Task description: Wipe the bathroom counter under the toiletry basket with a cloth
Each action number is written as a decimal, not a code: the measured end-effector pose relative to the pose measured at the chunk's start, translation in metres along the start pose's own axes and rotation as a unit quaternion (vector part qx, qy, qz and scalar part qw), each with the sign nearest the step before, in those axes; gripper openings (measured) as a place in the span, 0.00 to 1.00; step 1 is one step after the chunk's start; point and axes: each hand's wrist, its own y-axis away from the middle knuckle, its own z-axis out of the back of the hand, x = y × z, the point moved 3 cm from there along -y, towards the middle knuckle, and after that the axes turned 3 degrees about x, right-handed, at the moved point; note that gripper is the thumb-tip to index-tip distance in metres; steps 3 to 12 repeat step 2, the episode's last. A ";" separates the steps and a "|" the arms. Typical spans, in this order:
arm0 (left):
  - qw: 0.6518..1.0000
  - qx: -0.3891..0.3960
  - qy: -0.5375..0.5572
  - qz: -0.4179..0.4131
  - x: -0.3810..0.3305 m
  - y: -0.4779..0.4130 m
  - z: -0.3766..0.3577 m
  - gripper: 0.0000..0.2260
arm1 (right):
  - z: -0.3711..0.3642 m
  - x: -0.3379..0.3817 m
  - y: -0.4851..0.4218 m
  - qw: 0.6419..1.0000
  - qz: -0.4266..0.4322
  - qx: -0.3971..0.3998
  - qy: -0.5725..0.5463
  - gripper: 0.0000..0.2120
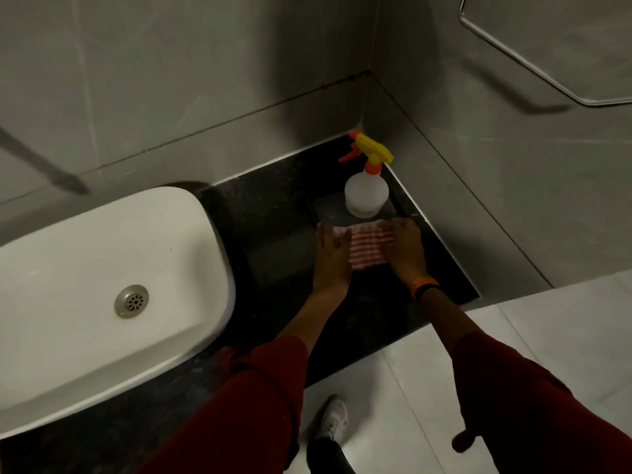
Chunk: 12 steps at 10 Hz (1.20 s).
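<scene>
Sleeves (239,398) near; both hands flat, pressing striped cloth (367,246) on counter (273,213).

The white sink (102,285) sits to my left, its metal drain (131,301) in the basin. Right of the sink stands a spray bottle (366,191) with a yellow-orange trigger. Below the sink's right end, my white shoe (333,419) rests on the tiled floor (427,388).

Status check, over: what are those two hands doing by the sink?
Left hand and right hand flat on striped cloth, black counter. Spray bottle on grey tray just behind cloth.
</scene>
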 end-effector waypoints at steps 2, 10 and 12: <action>0.977 0.101 -0.183 -0.033 0.009 0.012 0.016 0.29 | -0.008 0.034 0.029 0.996 0.078 -0.038 0.018 0.15; 0.977 0.101 -0.183 -0.033 0.009 0.012 0.016 0.29 | -0.008 0.034 0.029 0.996 0.078 -0.038 0.018 0.15; 0.977 0.101 -0.183 -0.033 0.009 0.012 0.016 0.29 | -0.008 0.034 0.029 0.996 0.078 -0.038 0.018 0.15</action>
